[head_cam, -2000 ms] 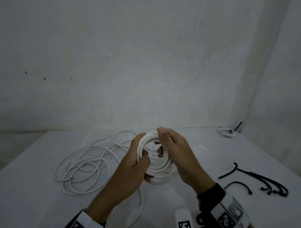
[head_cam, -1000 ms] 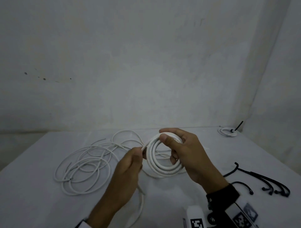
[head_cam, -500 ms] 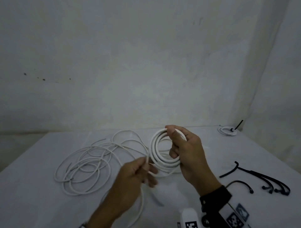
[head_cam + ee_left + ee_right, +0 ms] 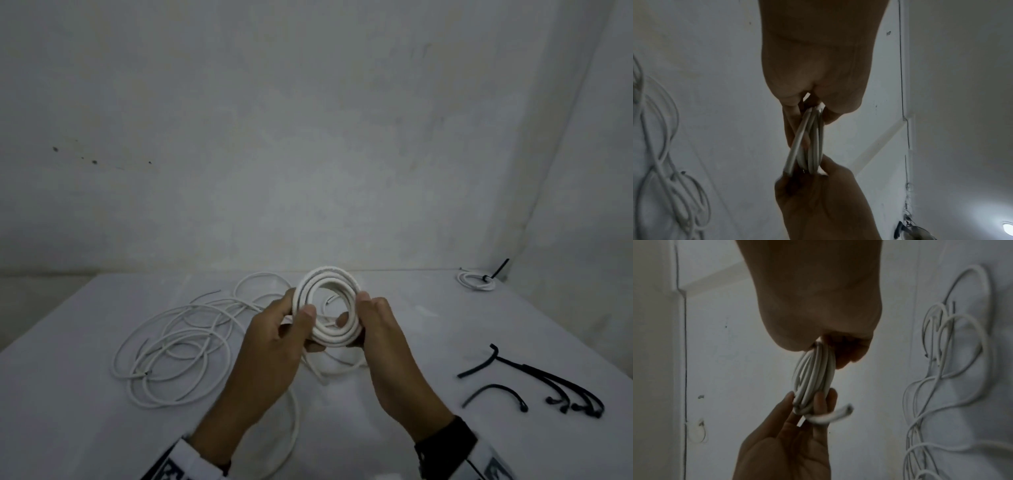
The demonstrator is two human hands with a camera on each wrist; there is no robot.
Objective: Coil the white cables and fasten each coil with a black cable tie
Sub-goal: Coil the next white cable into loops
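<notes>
White surface [image 4: 85, 428] below; loose cables [image 4: 171, 346] left of left hand [image 4: 274, 346]. Coil [image 4: 329, 305] pinched between it and right hand [image 4: 383, 346], black ties [image 4: 548, 383] further right. Could spring open on releasing either grip: free end [image 4: 838, 414] untucked.

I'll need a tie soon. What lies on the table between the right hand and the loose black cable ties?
Nothing: in the head view, bare table separates the right hand from the black cable ties.
</notes>
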